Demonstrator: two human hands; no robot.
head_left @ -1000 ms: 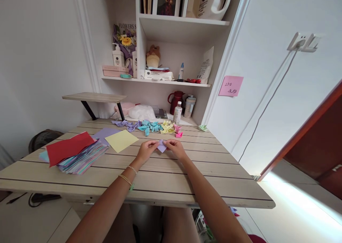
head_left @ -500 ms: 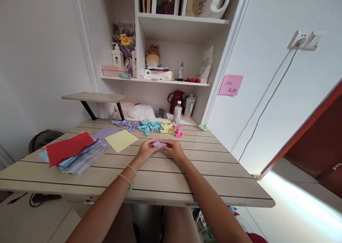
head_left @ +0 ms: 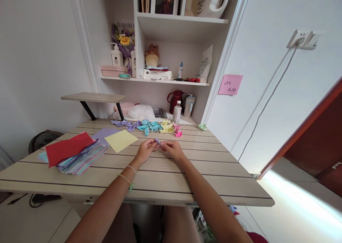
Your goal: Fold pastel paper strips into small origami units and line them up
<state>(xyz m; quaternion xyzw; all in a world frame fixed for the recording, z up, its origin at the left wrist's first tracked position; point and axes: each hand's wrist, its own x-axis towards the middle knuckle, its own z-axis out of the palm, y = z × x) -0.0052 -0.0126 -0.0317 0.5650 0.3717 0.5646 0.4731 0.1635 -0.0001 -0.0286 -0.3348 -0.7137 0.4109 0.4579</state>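
Lilac in colour, the folded paper (head_left: 157,141) sits just above the middle of the frame, between your two hands and low over the plank table (head_left: 160,180). Your left hand (head_left: 145,150) pinches its left end, thumb and fingertips pressed together. Your right hand (head_left: 173,149) pinches the right end in the same way. Only a thin tilted edge of the paper shows. The fingertips cover the rest, so the form of the fold cannot be made out, nor whether the paper touches the table.

Both forearms run to the lower edge of the frame and are cut off there.

Left of centre lies a yellow sheet (head_left: 120,140), partly overlapping a purple sheet (head_left: 103,132). Further left, a red sheet (head_left: 68,147) covers most of a paper stack (head_left: 87,158), of which only striped edges show.

Above the hands, a row of paper shapes (head_left: 150,126) runs from purple through blue and yellow to pink, too small to tell their form. A green shape (head_left: 202,127) lies apart at the right.

On the wall at the right of the frame hangs a pink note (head_left: 230,84) whose handwriting is hard to read.
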